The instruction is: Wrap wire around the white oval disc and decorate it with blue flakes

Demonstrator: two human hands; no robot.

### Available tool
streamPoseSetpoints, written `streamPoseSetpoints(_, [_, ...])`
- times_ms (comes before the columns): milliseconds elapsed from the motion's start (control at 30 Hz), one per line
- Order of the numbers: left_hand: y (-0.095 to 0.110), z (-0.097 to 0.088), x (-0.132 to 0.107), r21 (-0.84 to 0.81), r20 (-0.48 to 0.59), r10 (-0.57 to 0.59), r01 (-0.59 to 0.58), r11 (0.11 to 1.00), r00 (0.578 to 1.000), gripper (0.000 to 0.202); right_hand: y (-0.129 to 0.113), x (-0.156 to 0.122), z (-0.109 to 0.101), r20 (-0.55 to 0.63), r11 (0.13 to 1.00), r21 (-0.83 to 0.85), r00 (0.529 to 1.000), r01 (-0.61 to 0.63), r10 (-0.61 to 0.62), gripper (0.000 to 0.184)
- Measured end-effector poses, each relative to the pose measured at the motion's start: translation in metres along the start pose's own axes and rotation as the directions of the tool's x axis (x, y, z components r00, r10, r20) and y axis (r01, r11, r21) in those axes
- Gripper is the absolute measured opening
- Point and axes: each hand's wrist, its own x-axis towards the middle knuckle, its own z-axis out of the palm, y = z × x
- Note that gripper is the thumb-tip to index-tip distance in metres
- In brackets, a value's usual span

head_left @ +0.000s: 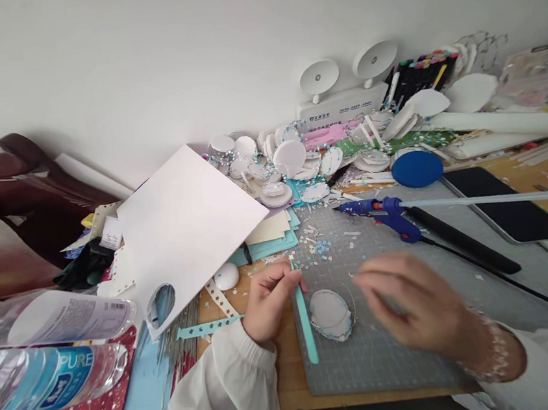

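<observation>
My left hand (pixel 268 300) is closed round a thin light-blue paper strip (pixel 305 319) that runs down over the left edge of a grey cutting mat (pixel 392 349). A small white paper disc (pixel 331 314) lies on the mat just right of the strip. My right hand (pixel 412 304) hovers over the mat beside the disc, smeared by motion. Its fingers appear pinched at the tip, and I cannot make out whether anything is in them. Both arms wear white sleeves.
A blue glue gun (pixel 387 212) lies at the mat's far edge, its cord running right. A large white card (pixel 185 224) with a round hole leans at left. Plastic bottles (pixel 50 359) lie at the left. Several paper discs (pixel 288 158), a marker set (pixel 419 72) and a tablet (pixel 504 207) are behind.
</observation>
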Motion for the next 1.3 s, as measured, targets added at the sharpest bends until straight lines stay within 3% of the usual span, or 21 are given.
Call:
streamPoseSetpoints(67, [0.000,-0.002,0.002,0.027,-0.042,-0.001,0.002,1.000,0.999,0.045,0.018,-0.013,-0.007,-0.108,0.942,-0.160,0.954,-0.296,0.281,0.019])
streamPoseSetpoints(167, [0.001,-0.001,0.003,0.042,-0.053,-0.025,0.027,0.999,0.998,0.046,0.049,-0.025,-0.013,-0.165,0.832,-0.283,0.879,-0.477,0.448,0.023])
streamPoseSetpoints(300, [-0.002,0.003,0.003,0.058,-0.035,-0.056,0.058,0.997,0.998,0.045,0.076,-0.023,-0.007,-0.089,0.748,-0.384,0.828,-0.541,0.554,0.025])
streamPoseSetpoints(467, [-0.006,0.005,0.004,0.087,-0.004,-0.095,0.095,0.992,0.995,0.045,0.084,-0.003,0.005,0.101,0.751,-0.369,0.780,-0.547,0.618,0.021])
streamPoseSetpoints(633, [-0.005,0.004,0.005,0.097,-0.004,-0.109,0.109,0.989,0.994,0.047,0.078,0.018,0.000,0.031,0.677,-0.310,0.705,-0.667,0.709,0.019])
streamPoseSetpoints(767, [-0.006,0.004,0.006,0.093,0.002,-0.116,0.116,0.989,0.993,0.048,0.064,0.022,-0.003,0.012,0.629,-0.194,0.639,-0.753,0.769,0.031])
streamPoseSetpoints(1000, [-0.006,0.002,0.005,0.065,0.114,-0.065,0.058,0.996,0.991,0.046,0.048,0.010,0.005,0.142,0.652,0.045,0.651,-0.757,0.746,0.026])
streamPoseSetpoints(1300, [0.005,0.006,0.004,0.113,0.169,-0.039,0.020,0.993,0.985,0.046,0.045,0.007,0.006,0.195,0.647,0.118,0.656,-0.754,0.729,0.024])
